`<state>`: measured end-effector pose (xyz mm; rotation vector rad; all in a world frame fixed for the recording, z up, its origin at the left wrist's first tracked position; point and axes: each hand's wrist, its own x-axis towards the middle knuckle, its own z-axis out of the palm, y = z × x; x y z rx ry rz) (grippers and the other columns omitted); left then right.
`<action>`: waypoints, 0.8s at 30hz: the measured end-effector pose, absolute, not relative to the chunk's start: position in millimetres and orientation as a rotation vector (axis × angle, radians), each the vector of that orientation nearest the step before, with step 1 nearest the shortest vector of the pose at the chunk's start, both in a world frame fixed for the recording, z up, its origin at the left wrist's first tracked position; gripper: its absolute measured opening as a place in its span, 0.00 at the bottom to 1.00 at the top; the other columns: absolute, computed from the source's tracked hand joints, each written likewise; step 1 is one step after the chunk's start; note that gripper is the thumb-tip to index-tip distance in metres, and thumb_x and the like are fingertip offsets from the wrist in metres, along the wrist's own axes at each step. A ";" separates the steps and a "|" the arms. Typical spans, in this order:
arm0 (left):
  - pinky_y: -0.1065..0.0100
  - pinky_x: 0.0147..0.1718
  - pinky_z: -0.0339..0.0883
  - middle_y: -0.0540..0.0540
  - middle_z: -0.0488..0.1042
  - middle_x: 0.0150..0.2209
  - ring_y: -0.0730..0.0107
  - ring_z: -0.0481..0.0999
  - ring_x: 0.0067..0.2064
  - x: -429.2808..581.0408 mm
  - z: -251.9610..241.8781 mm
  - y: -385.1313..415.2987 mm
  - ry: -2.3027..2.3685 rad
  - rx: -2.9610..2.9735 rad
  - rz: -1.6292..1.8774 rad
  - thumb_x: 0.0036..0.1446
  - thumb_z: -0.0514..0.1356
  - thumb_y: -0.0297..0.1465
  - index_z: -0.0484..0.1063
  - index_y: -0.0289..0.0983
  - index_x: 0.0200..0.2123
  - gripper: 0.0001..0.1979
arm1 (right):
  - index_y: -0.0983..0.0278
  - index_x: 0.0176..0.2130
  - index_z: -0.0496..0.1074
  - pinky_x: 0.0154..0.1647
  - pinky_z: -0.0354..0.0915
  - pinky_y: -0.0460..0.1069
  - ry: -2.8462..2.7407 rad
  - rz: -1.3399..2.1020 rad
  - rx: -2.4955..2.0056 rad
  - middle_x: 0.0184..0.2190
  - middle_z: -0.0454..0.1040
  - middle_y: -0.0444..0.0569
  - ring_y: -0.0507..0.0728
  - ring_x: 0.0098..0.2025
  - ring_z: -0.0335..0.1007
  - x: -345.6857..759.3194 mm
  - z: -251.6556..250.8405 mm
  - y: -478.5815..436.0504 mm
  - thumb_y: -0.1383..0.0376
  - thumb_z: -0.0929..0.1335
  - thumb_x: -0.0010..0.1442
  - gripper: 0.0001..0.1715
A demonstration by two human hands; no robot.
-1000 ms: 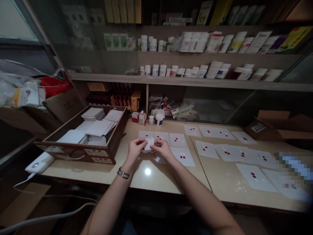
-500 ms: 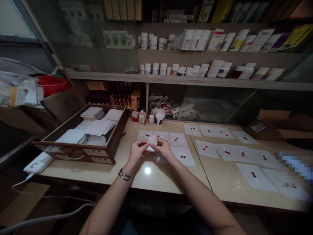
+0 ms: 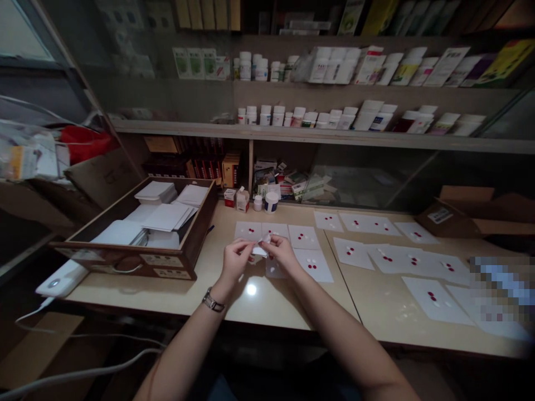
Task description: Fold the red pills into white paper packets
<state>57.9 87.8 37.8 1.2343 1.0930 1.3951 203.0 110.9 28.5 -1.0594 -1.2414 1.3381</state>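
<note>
Between my two hands, above the table, is a small folded piece of white paper (image 3: 259, 252). My left hand (image 3: 237, 257) pinches its left side; a watch (image 3: 213, 300) is on that wrist. My right hand (image 3: 281, 253) pinches the paper's right side and upper flap. Whether anything lies inside the fold is hidden. Just behind and beside the hands lie white paper squares, one (image 3: 304, 237) bearing red and white tablets, another (image 3: 313, 267) with two red and two white ones. Part of a further sheet is covered by my right hand.
A wooden drawer (image 3: 190, 268) holding stacks of white paper stands at left. White bottles (image 3: 271, 203) and small boxes (image 3: 242, 199) sit at the table's back. More tablet-bearing sheets (image 3: 437, 303) spread to the right, near an open cardboard box (image 3: 463, 214). Medicine shelves (image 3: 284, 131) rise behind.
The paper's upper flap has been folded down further between my fingers. Both hands stay in nearly the same place, and the view has shifted slightly.
</note>
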 end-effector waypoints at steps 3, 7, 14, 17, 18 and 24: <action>0.74 0.21 0.64 0.49 0.72 0.24 0.75 0.69 0.24 54.6 34.5 93.0 0.953 0.847 1.247 0.39 0.69 0.35 0.75 0.33 0.24 0.11 | 0.66 0.23 0.70 0.19 0.50 0.44 -1.301 1.333 -1.035 0.16 0.63 0.40 0.48 0.18 0.54 202.8 29.9 109.6 0.54 0.72 0.43 0.17; 0.77 0.19 0.65 0.51 0.72 0.23 0.78 0.69 0.22 49.2 32.0 97.1 0.851 0.606 1.085 0.34 0.73 0.29 0.74 0.34 0.27 0.14 | 0.65 0.20 0.67 0.19 0.49 0.44 -1.323 1.329 -1.032 0.14 0.61 0.39 0.47 0.17 0.53 201.4 30.7 109.1 0.56 0.72 0.42 0.16; 0.77 0.18 0.65 0.48 0.72 0.22 0.76 0.71 0.21 46.9 34.7 96.4 0.926 0.707 0.955 0.33 0.73 0.32 0.75 0.31 0.26 0.16 | 0.64 0.26 0.67 0.19 0.52 0.43 -1.224 1.408 -1.061 0.15 0.65 0.38 0.48 0.17 0.57 202.8 28.1 111.8 0.60 0.73 0.38 0.15; 0.77 0.18 0.64 0.48 0.72 0.21 0.78 0.69 0.20 47.1 34.1 96.8 0.958 0.755 0.933 0.34 0.73 0.33 0.75 0.31 0.26 0.16 | 0.64 0.25 0.67 0.19 0.54 0.43 -1.186 1.426 -1.112 0.15 0.66 0.38 0.49 0.17 0.60 202.7 24.9 113.2 0.60 0.74 0.35 0.17; 0.76 0.18 0.63 0.48 0.72 0.21 0.79 0.69 0.19 47.3 33.3 97.1 0.967 0.767 0.936 0.34 0.73 0.34 0.75 0.31 0.25 0.16 | 0.64 0.24 0.66 0.19 0.54 0.44 -1.189 1.430 -1.126 0.15 0.66 0.39 0.49 0.17 0.61 202.2 23.9 113.5 0.59 0.74 0.36 0.17; 0.76 0.18 0.59 0.49 0.71 0.19 0.79 0.67 0.18 50.0 27.1 99.3 1.006 0.803 1.039 0.30 0.73 0.37 0.72 0.31 0.22 0.19 | 0.65 0.21 0.68 0.16 0.55 0.44 -1.251 1.398 -1.119 0.15 0.67 0.43 0.50 0.16 0.62 197.6 20.7 112.8 0.50 0.71 0.45 0.21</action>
